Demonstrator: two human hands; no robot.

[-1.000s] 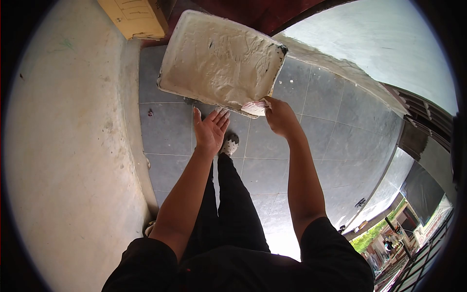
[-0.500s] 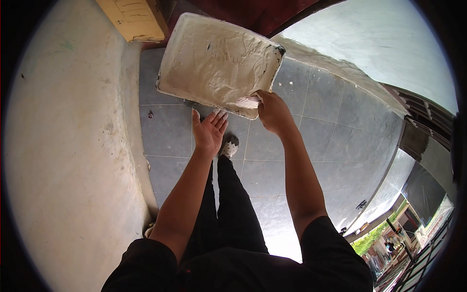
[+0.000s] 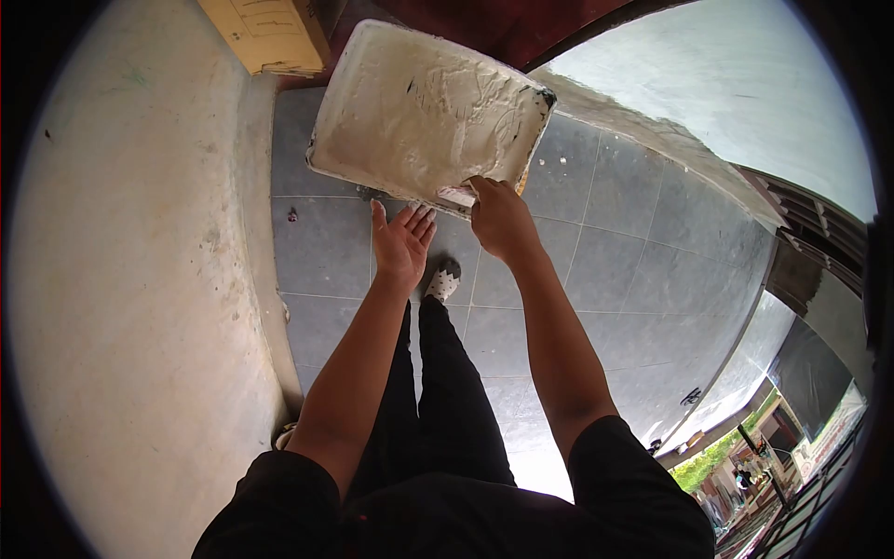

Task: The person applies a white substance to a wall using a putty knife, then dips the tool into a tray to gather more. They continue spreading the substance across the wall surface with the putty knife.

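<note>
A large rectangular tray (image 3: 328, 114) with a stained rim is spread with thick, cream-white paste (image 3: 419, 107). My right hand (image 3: 504, 222) is closed round a flat scraper (image 3: 457, 196), whose pale blade is coated in paste and lies at the tray's near edge; its handle is hidden in my fist. To the left, my left hand (image 3: 402, 248) is open with the palm up and fingers extended. White residue covers its fingertips, which are right at the tray's near rim.
Grey floor tiles (image 3: 326, 247) lie below, with my patterned shoe (image 3: 445, 280) on them. A rough plastered wall (image 3: 149, 279) runs along the left. A yellow cardboard box (image 3: 270, 33) stands beyond the tray, near a dark red surface (image 3: 447, 14). Another pale wall (image 3: 745, 84) rises on the right.
My right hand has moved left along the tray's near edge with the scraper, closer to my left hand. My left hand stays open in nearly the same place.
</note>
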